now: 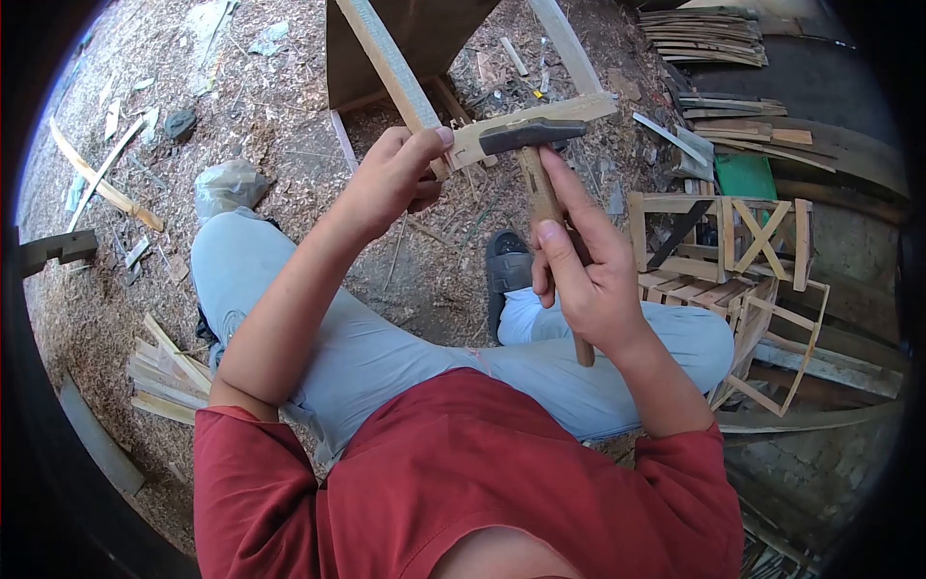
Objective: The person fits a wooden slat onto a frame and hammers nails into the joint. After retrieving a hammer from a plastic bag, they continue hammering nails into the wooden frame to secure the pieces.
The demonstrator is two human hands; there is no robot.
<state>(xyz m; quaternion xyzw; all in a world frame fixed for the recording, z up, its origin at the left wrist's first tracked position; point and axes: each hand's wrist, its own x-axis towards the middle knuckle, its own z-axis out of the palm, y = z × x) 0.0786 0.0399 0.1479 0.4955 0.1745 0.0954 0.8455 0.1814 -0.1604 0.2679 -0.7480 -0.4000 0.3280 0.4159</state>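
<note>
My right hand [588,265] is wrapped round the wooden handle of a hammer [540,188], index finger stretched along it. The dark hammer head lies over or close above a pale crosspiece [540,116]; whether they touch I cannot tell. My left hand [400,179] grips the corner where the crosspiece meets a long wooden strip [391,63], thumb on top. A second strip [566,43] joins the crosspiece near its right end. Behind this wooden frame stands a dark brown panel [415,39].
Small slatted wooden frames [762,241] stand at the right, below stacked strips [704,37]. Wood shavings cover the ground. A plastic bag [230,188] lies beside the left knee, and loose offcuts [172,372] lie at the lower left.
</note>
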